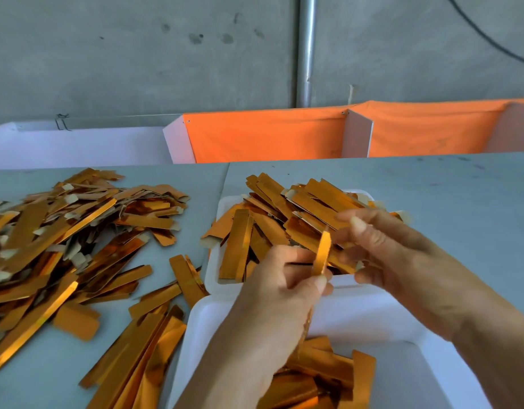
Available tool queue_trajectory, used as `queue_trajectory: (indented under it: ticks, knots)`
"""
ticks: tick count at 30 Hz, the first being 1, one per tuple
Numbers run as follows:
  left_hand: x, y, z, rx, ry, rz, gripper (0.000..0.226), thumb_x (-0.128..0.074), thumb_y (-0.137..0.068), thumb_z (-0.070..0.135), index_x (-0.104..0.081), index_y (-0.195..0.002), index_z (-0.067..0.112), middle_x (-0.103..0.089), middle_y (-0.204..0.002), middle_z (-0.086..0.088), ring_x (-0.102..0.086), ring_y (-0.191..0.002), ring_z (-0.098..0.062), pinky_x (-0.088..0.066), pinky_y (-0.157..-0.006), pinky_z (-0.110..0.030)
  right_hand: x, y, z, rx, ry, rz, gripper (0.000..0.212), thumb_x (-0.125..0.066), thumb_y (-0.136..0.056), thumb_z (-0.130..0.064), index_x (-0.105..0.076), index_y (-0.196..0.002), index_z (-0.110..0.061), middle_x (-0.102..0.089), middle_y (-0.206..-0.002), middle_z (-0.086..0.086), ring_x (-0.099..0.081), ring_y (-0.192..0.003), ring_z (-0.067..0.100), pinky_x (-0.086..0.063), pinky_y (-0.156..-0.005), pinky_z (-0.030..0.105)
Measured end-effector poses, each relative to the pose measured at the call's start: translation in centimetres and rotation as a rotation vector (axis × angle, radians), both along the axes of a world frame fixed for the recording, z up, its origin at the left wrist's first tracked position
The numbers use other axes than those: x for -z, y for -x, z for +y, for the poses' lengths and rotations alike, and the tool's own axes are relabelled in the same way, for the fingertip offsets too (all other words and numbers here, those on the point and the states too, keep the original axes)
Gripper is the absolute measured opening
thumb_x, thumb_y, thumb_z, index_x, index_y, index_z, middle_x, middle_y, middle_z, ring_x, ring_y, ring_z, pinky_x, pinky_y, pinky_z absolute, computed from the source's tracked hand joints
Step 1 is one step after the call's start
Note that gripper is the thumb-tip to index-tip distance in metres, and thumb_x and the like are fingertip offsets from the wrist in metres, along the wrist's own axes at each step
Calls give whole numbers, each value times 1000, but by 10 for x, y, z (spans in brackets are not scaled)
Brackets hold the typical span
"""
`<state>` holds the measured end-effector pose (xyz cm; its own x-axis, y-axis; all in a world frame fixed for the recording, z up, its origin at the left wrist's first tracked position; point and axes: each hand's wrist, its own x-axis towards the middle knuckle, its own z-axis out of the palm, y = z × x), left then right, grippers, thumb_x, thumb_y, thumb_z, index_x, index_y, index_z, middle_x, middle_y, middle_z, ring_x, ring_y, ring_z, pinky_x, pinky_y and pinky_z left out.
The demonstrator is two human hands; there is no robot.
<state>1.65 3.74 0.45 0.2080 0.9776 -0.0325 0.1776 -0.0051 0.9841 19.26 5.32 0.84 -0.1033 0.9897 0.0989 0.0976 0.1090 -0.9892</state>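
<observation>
Gold strip (322,252) pinched upright between two hands above a heaped white tray (225,202).
Left hand (281,290) grips its lower end, right hand (402,255) nips the top. More strips sprawl in a loose pile (63,231) across the grey bench (432,187) to the left; orange cloth (269,137), a steel pipe (306,54) and a bare concrete wall (136,54) stand behind.

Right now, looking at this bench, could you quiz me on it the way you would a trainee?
1. True or false: the held gold strip lies flat on the table.
2. Fill in: the far tray and the near tray are both ___ in colour.
3. The biggest pile of strips lies: A on the table, at the left; B in the near tray; C in the far tray.
Key: 1 false; 2 white; 3 A.
</observation>
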Motion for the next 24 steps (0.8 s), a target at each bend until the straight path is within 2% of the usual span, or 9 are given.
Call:
queue_trajectory:
  ticks: [4,6,8,11,13,16,19,21,24]
  knots:
    - [-2,0,-3,118,-5,49,23,-49,-97,19,-56,-106,38,-69,-97,20,-65,-89,7,-52,-86,-27,-6,-3,0,-65,13,-53,24,-67,-67,-40,-72,-84,-24,-68,-78,0,-61,-69,11,-47,-55,20]
    - [-1,0,-1,159,-37,91,24,-45,-99,19,-56,-109,39,-69,-99,18,-66,-89,5,-55,-82,-23,-7,-6,1,-45,43,-60,20,-69,-65,-36,-69,-73,-18,-66,-73,7,-59,-64,14,-46,-54,20]
    - [0,-1,-1,163,-102,136,28,-44,-99,19,-55,-116,39,-68,-103,16,-66,-88,5,-55,-78,-17,-7,-9,2,-41,92,-45,20,-69,-67,-30,-66,-73,-11,-63,-68,8,-58,-60,15,-46,-53,20]
    - [5,-5,3,42,-392,377,31,-52,-95,30,-54,-124,39,-60,-96,28,-59,-94,8,-48,-77,-7,-7,-10,2,-47,162,21,17,-65,-73,-20,-61,-79,-4,-63,-64,11,-59,-55,15,-49,-50,19]
    - [6,-9,2,-12,-536,493,35,-58,-89,40,-53,-124,37,-55,-96,27,-54,-97,2,-47,-81,-13,-5,-8,2,-44,196,56,19,-65,-72,-18,-60,-82,-2,-64,-62,14,-61,-52,16,-51,-49,19]
    - [8,-11,1,-40,-557,494,42,-63,-83,47,-51,-123,38,-47,-93,30,-49,-94,6,-44,-74,-10,-3,-5,3,-55,232,123,17,-63,-77,-12,-59,-89,-1,-65,-63,15,-63,-53,17,-53,-48,20]
    - [7,-8,2,-60,-589,473,22,-64,-85,38,-55,-106,40,-48,-80,29,-48,-86,10,-40,-67,-5,-4,-3,3,-97,254,214,23,-64,-72,-11,-63,-94,-6,-65,-64,16,-64,-52,17,-53,-46,21]
    - [4,-7,0,-51,-580,457,11,-62,-87,36,-52,-93,38,-50,-80,30,-48,-83,11,-38,-68,-4,-5,-2,2,-125,246,249,19,-65,-69,-12,-68,-87,-11,-63,-61,15,-62,-50,16,-52,-45,21]
    - [4,-7,-1,-35,-531,415,15,-58,-87,40,-52,-101,42,-57,-83,22,-48,-95,13,-41,-74,-2,-7,-4,2,-160,202,222,13,-65,-67,-15,-74,-76,-19,-63,-62,12,-62,-51,15,-52,-47,20]
